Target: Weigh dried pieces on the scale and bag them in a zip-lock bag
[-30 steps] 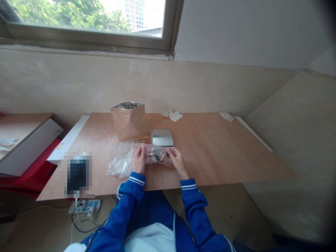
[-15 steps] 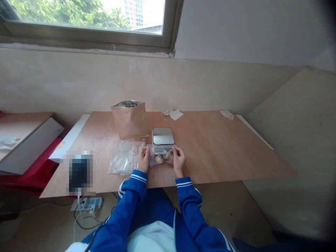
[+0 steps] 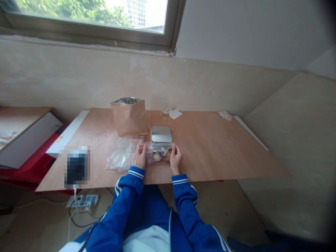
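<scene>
Between my two hands is a clear zip bag [image 3: 157,156] with several brownish, dried-looking pieces inside; I cannot tell exactly what they are. My left hand [image 3: 141,155] pinches the bag's upper left corner. At the upper right corner, the fingers of my right hand [image 3: 175,158] are closed on the plastic. Just beyond the bag lies a flat digital scale [image 3: 161,133] with a silver top, nothing resting on it. A pile of clear zip bags [image 3: 119,155] lies left of my left hand. Behind that pile stands an open brown kraft pouch [image 3: 130,118], its contents barely visible.
The wooden tabletop [image 3: 210,150] runs up to the wall. White scraps [image 3: 175,113] lie at its back edge, and a crumpled one [image 3: 225,116] farther right. A blurred-out dark device [image 3: 76,168] with a cable sits front left. A power strip [image 3: 83,201] is below.
The view has shifted slightly. Both hands keep hold of the zip bag's top corners, and the pieces inside have shifted a little. The pouch and the scale stay where they were.
</scene>
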A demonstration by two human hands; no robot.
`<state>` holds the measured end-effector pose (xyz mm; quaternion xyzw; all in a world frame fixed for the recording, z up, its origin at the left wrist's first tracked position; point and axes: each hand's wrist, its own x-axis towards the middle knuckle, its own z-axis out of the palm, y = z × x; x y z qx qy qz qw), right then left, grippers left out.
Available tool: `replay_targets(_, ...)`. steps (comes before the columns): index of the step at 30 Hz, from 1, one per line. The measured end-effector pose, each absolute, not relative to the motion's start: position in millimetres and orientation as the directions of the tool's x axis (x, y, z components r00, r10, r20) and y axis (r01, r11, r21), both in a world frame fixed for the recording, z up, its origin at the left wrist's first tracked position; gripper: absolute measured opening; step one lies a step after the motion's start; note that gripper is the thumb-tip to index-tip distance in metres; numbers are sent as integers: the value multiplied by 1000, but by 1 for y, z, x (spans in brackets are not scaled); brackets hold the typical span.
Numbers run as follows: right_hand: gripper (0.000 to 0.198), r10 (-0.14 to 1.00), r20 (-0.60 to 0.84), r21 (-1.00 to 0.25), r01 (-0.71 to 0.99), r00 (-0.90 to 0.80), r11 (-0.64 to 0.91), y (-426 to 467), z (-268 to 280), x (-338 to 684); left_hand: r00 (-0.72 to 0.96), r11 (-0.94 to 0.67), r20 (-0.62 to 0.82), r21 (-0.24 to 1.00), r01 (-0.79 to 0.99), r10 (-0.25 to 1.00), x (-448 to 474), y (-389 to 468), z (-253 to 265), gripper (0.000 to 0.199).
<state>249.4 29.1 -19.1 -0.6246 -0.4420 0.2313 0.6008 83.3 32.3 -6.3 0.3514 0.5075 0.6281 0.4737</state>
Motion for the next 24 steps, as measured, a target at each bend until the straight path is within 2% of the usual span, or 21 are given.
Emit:
replay_targets(7,48,822,240,-962,240,517,130,32,-24,250,-304,-57,-10,976,-211,953,82,35,-15,41)
replay_targets(14,48,813,229,-967,219,536,128,33,-27,250,-339,-107,69,990,-95,938,81,39,-25,36)
replay_targets(19,49,823,214,-972,200,527,125,33,-27,251,-333,-89,46,989,-114,942,82,38,-23,37)
replay_targets(24,49,823,190,-980,153,535,127,34,-28,252,-308,-135,86,981,-140,948,82,37,-20,36)
